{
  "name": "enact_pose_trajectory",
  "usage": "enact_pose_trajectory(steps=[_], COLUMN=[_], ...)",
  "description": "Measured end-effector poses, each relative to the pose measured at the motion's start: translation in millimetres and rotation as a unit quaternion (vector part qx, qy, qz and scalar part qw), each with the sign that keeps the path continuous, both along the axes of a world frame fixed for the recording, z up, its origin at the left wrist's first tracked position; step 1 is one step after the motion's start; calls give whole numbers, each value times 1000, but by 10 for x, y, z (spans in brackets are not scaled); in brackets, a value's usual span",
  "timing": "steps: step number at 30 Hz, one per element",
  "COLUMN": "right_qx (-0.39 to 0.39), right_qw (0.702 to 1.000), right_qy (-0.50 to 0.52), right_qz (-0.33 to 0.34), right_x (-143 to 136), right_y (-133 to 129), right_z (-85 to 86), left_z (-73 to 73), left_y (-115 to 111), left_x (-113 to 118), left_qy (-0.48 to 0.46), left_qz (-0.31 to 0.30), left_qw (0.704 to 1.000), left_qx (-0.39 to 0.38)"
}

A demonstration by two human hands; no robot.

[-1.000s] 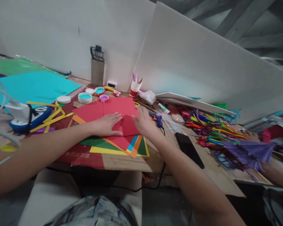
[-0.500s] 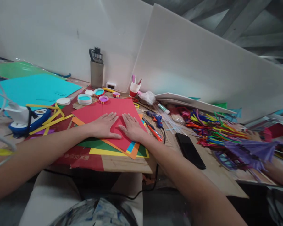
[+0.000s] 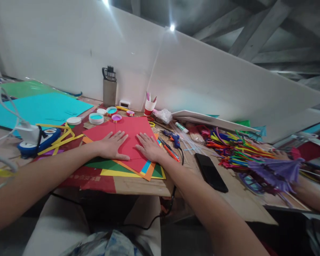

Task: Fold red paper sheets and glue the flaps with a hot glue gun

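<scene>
A red sheet of paper (image 3: 130, 129) lies on top of a fanned stack, with corners of an orange sheet (image 3: 149, 172), a green sheet (image 3: 104, 164) and a yellow sheet (image 3: 114, 173) showing below. Flat on the left part of the red sheet rests my left hand (image 3: 112, 145), fingers stretched and thumb pointing right. My right hand (image 3: 150, 147) is spread on the sheet's right side, fingers reaching forward. A strip of red paper shows between the two hands. Neither one holds anything.
To the right are a utility knife (image 3: 170, 150), a blue glue gun (image 3: 173, 138), a black phone (image 3: 210, 172) and many pipe cleaners (image 3: 237, 149). A bottle (image 3: 109, 89) and a cup of pens (image 3: 149, 106) stand behind. Another person's arm (image 3: 309, 192) is at far right.
My hands have slid apart on the red sheet, the left one leftward, so the gap between them is wider. The camera view has tilted up slightly.
</scene>
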State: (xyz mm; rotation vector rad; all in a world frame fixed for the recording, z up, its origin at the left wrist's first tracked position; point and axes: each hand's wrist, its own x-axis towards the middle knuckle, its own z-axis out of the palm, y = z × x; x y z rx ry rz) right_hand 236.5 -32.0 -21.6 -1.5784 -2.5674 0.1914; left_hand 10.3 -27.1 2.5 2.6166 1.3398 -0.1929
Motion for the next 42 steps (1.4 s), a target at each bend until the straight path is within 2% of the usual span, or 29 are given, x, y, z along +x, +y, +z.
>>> enact_pose_trajectory(steps=[11,21,24,28,30,32,34,36,38,40,42], right_qx=[6,7,-2,4,41,68,68,49,34,23,15], right_qw=[1000,1000,1000,999,994,989,990,994,998,999,1000], right_qy=[1,-1,2,48,94,124,120,92,59,36,21], right_qz=[9,14,13,-7,-24,-31,-23,-15,-9,1,14], right_x=[21,84,141,169,128,59,-6,-37,-23,21,67], right_y=[37,-23,-27,6,19,17,1,-16,-25,-22,-10], right_z=[-62,-17,-6,33,45,38,11,-23,-47,-53,-43], left_z=[63,71,174,461,526,455,264,39,-130,-200,-191], left_y=[85,140,181,320,365,348,260,135,29,-21,-24], left_x=[-127,-178,-280,-336,-228,-32,185,343,406,398,366], left_qy=[30,29,34,17,-27,-96,-119,-120,-92,-73,-66], left_qz=[-25,-37,-53,-41,-4,21,24,-4,-30,-33,-30], left_qw=[999,997,996,996,999,992,987,988,992,994,995], left_qx=[-35,-54,-58,-74,-15,79,109,98,81,72,66])
